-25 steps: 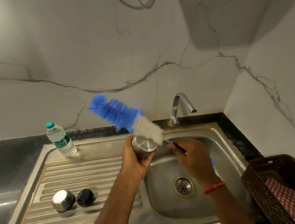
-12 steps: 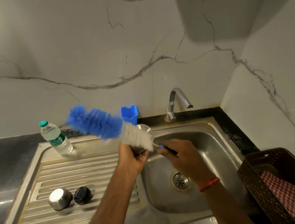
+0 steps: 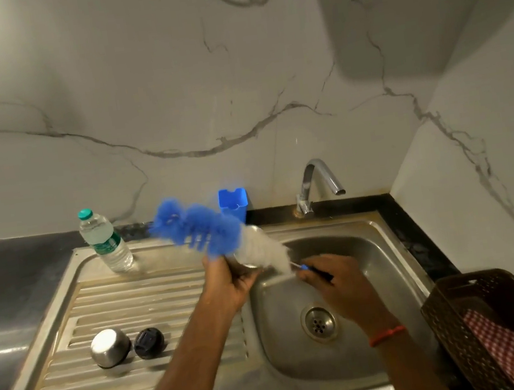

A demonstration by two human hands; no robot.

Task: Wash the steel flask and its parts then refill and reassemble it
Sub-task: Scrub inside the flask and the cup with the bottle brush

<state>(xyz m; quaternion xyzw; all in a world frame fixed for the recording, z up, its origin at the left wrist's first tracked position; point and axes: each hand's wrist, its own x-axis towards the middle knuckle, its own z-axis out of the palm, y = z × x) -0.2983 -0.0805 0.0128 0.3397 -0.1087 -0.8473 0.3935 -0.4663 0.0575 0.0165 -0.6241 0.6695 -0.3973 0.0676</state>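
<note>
My left hand (image 3: 228,281) grips the steel flask (image 3: 246,263) above the left rim of the sink basin; the brush hides most of the flask. My right hand (image 3: 333,278) holds the dark handle of a long bottle brush (image 3: 221,234), whose blue and white bristles lie across the flask and point up-left, blurred. On the ribbed drainboard (image 3: 138,297) sit the steel cup lid (image 3: 110,347), upside down, and the black stopper (image 3: 148,342) beside it.
A small water bottle (image 3: 105,242) with a green cap stands at the drainboard's back. A blue holder (image 3: 233,203) and the tap (image 3: 316,183) are at the wall. The basin drain (image 3: 318,323) is below my right hand. A brown basket (image 3: 506,331) with checked cloth stands right.
The brush head has swung lower and to the left across the flask. Both hands stay at the basin's left rim.
</note>
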